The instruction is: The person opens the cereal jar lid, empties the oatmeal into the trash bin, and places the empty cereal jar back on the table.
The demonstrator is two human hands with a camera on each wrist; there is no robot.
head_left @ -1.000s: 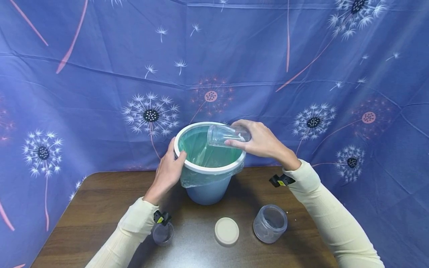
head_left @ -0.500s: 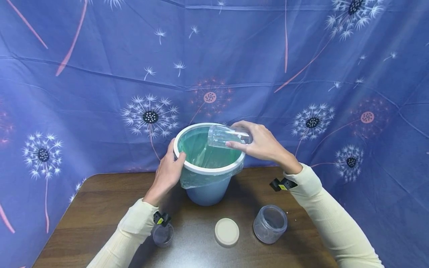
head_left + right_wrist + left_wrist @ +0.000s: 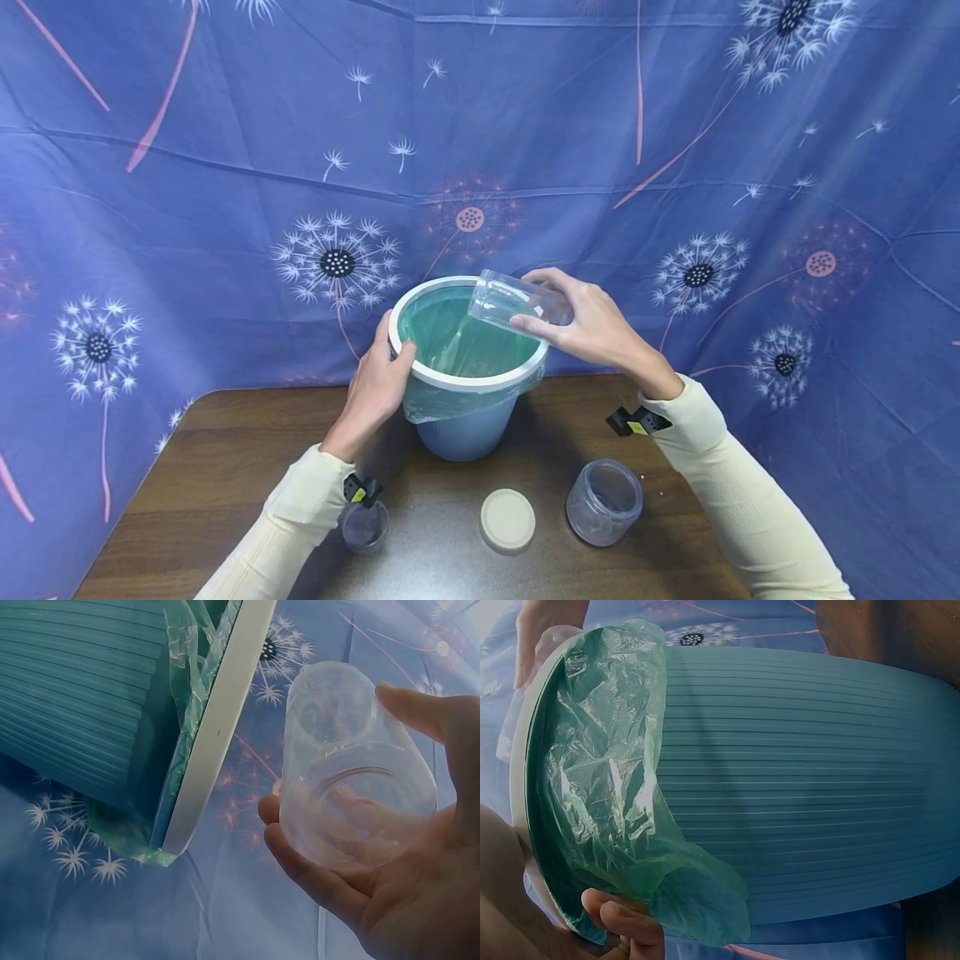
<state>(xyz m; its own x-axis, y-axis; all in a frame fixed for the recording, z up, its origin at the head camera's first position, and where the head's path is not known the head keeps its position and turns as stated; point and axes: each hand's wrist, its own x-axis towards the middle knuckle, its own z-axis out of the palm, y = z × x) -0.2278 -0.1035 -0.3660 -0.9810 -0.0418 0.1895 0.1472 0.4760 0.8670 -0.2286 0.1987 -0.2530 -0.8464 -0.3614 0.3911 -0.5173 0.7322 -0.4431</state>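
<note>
A blue ribbed trash can with a white rim and a green plastic liner stands on the table. My left hand grips its rim at the left, thumb over the edge; in the left wrist view the fingers curl under the liner's fold. My right hand holds a clear plastic jar near its base. The jar lies tilted on its side, its mouth over the can's opening. Through its wall in the right wrist view the jar looks empty.
On the wooden table a round cream lid lies in front of the can. To its right stands an open clear jar, and to its left a small clear cup. A blue dandelion-print cloth hangs behind.
My right hand has shifted slightly right, and the jar's mouth has swung up a little. White bits seen inside the jar earlier no longer show. The left hand keeps its place.
</note>
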